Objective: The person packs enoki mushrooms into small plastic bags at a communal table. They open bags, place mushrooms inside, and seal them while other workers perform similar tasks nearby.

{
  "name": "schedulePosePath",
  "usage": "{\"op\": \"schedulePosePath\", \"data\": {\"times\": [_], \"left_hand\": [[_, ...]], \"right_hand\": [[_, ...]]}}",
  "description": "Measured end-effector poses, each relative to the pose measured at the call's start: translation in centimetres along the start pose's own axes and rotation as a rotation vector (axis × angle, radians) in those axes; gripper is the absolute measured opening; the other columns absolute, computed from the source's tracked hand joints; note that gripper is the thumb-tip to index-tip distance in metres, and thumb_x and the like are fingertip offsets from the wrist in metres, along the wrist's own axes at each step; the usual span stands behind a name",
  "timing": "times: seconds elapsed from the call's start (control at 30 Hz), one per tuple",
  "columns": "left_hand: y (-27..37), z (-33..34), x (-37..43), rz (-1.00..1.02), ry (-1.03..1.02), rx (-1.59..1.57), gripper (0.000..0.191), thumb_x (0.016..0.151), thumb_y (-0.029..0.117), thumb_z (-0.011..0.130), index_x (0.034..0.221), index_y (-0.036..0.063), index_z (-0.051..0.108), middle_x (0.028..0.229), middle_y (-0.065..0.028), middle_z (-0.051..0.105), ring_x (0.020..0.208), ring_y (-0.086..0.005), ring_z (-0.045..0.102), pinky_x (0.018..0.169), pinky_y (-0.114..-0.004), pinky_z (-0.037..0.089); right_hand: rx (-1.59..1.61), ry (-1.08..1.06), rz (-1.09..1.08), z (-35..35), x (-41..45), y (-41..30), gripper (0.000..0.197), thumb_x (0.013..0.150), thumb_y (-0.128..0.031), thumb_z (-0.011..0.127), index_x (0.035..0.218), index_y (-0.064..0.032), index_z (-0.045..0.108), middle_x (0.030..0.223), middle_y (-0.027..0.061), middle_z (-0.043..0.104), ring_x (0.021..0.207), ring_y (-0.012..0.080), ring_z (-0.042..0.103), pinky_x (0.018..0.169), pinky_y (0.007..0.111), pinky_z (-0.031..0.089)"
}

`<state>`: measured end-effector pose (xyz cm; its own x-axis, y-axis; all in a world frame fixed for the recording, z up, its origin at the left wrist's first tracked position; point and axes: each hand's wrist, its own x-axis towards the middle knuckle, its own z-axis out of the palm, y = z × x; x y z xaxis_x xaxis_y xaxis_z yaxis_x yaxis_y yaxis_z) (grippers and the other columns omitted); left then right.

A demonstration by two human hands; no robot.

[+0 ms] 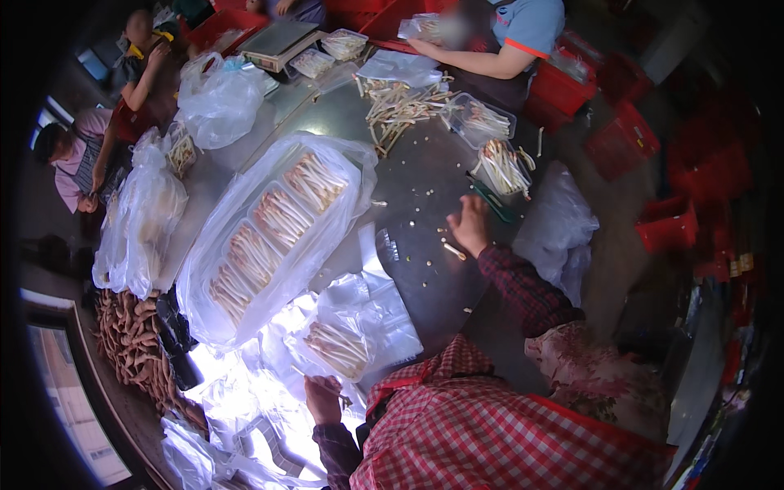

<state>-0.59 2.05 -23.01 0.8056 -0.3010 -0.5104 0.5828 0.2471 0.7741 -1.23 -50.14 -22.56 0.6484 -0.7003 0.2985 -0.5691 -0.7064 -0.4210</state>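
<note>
My left hand [323, 399] is closed around a thin pale stalk, whose ends poke out either side of the fist. Just beyond it, a plastic tray of white vegetable shoots [337, 349] rests in a clear plastic bag. My right hand [470, 225] hovers over or touches the metal table [392, 177], fingers apart and nothing visible in them. Close by its fingertips lies a green-handled tool [492, 197], partly hidden, its kind unclear. A cut shoot piece [454, 250] lies below that hand. Several filled trays [269, 229] stand in a row inside a large clear bag.
Loose shoots [398, 110] are heaped at the far side, near an open tray [481, 122] and a full one [503, 166]. A co-worker [520, 37] handles a tray there; other people stand far left. Red crates [560, 86] line the right. Brown roots [128, 343] lie at left.
</note>
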Motion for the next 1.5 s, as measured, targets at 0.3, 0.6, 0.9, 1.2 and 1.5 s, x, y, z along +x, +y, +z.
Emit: {"op": "schedulePosePath", "data": {"times": [0.3,0.6,0.9,1.2,1.5], "left_hand": [[3.7,2.5,0.2,-0.014,-0.069,-0.175,0.028,0.101,0.026,0.041,0.123,0.0102,0.048,0.086,-0.0064,0.062,0.083,-0.0165,0.062,0.083,-0.032,0.047],[3.3,2.9,-0.8,0.031,-0.024,-0.192,0.031,0.099,0.026,0.047,0.126,0.011,0.048,0.093,-0.0082,0.064,0.09,-0.0208,0.064,0.085,-0.036,0.05],[1.2,1.7,-0.6,0.038,0.051,-0.503,0.033,0.099,0.022,0.049,0.131,0.0138,0.05,0.083,-0.0023,0.058,0.073,-0.0142,0.059,0.076,-0.032,0.051],[1.6,1.7,-0.7,0.051,0.016,-0.578,0.039,0.096,0.018,0.054,0.134,0.0136,0.048,0.085,-0.0017,0.059,0.076,-0.0124,0.059,0.079,-0.034,0.051],[1.2,1.3,-0.7,0.084,-0.012,-0.594,0.037,0.096,0.018,0.053,0.133,0.0129,0.049,0.084,-0.0005,0.057,0.077,-0.0121,0.059,0.082,-0.035,0.05]], "right_hand": [[0.186,-0.435,0.012,2.3,0.3,6.2,0.038,0.077,-0.009,0.063,0.112,0.0017,0.053,0.107,0.0187,0.053,0.102,0.0334,0.054,0.087,0.039,0.045],[0.594,-0.973,-0.984,-1.7,-11.4,-27.6,0.023,0.08,-0.008,0.057,0.103,-0.0036,0.057,0.092,0.0153,0.055,0.082,0.0372,0.059,0.073,0.044,0.049],[0.301,-1.111,-1.184,1.5,-12.8,-31.5,0.016,0.082,-0.009,0.053,0.096,-0.0033,0.058,0.091,0.0151,0.058,0.088,0.0366,0.059,0.074,0.045,0.048],[0.268,-1.131,-1.21,0.6,-12.8,-33.6,0.016,0.081,-0.01,0.058,0.096,-0.0034,0.058,0.094,0.0142,0.058,0.089,0.0363,0.059,0.076,0.044,0.048],[0.111,-1.227,-1.183,0.4,-11.9,-34.8,0.02,0.082,-0.015,0.059,0.097,-0.0016,0.059,0.096,0.0187,0.062,0.092,0.038,0.06,0.078,0.045,0.048]]}}
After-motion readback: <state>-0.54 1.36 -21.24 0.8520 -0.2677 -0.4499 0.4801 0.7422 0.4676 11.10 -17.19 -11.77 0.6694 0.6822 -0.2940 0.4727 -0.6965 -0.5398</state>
